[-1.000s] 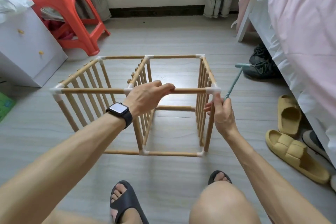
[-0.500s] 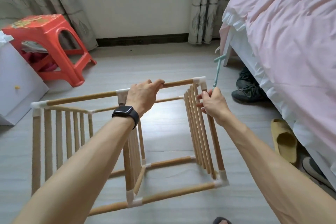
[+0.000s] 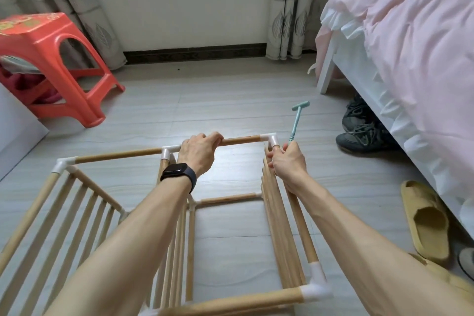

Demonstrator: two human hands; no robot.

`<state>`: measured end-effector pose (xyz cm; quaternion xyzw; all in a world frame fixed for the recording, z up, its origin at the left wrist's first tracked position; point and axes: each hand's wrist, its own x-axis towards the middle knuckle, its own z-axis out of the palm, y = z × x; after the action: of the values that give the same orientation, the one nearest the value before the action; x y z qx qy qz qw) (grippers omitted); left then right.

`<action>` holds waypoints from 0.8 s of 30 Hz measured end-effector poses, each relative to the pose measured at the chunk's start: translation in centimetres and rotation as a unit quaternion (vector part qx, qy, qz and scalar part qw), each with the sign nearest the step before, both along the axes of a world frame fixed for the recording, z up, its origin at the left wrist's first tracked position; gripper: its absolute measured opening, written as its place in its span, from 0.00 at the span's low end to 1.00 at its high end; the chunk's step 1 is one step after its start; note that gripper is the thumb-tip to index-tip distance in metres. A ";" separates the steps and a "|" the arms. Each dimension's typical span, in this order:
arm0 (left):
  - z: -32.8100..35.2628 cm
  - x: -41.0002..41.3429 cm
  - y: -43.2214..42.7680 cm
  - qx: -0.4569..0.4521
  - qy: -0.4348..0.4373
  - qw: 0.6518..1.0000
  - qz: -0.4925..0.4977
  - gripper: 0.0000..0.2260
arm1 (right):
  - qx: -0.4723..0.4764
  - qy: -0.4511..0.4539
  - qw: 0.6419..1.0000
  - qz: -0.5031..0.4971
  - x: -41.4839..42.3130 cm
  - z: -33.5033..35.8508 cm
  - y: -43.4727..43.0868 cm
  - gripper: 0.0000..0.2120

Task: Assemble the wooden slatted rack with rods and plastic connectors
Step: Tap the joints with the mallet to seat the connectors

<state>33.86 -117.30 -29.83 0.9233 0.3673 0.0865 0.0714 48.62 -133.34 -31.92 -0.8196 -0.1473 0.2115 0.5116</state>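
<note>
The wooden slatted rack (image 3: 282, 215) is lifted off the floor and tipped toward me, its rods joined by white plastic connectors (image 3: 269, 138). My left hand (image 3: 198, 152), with a black watch on the wrist, grips the far top rod (image 3: 241, 140) just right of the middle connector (image 3: 168, 151). My right hand (image 3: 288, 161) grips the right corner post just under the far right connector. In the same hand I hold a small teal hammer (image 3: 297, 120), its head pointing up and away.
A red plastic stool (image 3: 51, 67) stands at the left and a white cabinet (image 3: 15, 136) at the left edge. The bed with pink bedding (image 3: 410, 46) fills the right side. Black shoes (image 3: 364, 126) and yellow slippers (image 3: 425, 218) lie beside it on the grey floor.
The rack has been lifted and tipped toward me, from standing on the floor to hanging in both hands. My view rose toward the wall. Both grips stayed in place.
</note>
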 end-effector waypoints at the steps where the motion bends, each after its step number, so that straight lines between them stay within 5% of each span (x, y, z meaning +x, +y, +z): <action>1: -0.4 0.1 0.1 -0.001 -0.007 1.000 0.010 0.15 | -0.010 -0.014 1.000 -0.001 0.1 -0.3 0.3 0.08; 4: -0.7 0.0 -0.1 -0.009 -0.014 1.000 0.027 0.16 | -0.031 -0.027 0.999 0.011 0.1 -0.1 0.9 0.07; 9: 0.4 -1.7 -5.8 -0.055 0.021 0.998 -0.025 0.25 | -0.146 -0.122 0.981 0.039 -0.8 2.3 -1.5 0.29; 17: 2.0 -10.1 -22.7 -0.134 0.044 0.979 -0.147 0.25 | -0.039 -0.208 0.973 0.089 -8.9 5.4 -20.3 0.24; 24: -0.4 -14.5 -28.6 -0.048 0.070 0.986 -0.141 0.28 | -0.061 -0.217 0.961 0.162 -16.8 4.7 -33.4 0.20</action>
<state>19.40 -145.91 -30.18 0.9650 0.2417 -0.0072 0.1017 31.79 -166.77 -27.21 -0.8406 -0.3723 0.1176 0.3754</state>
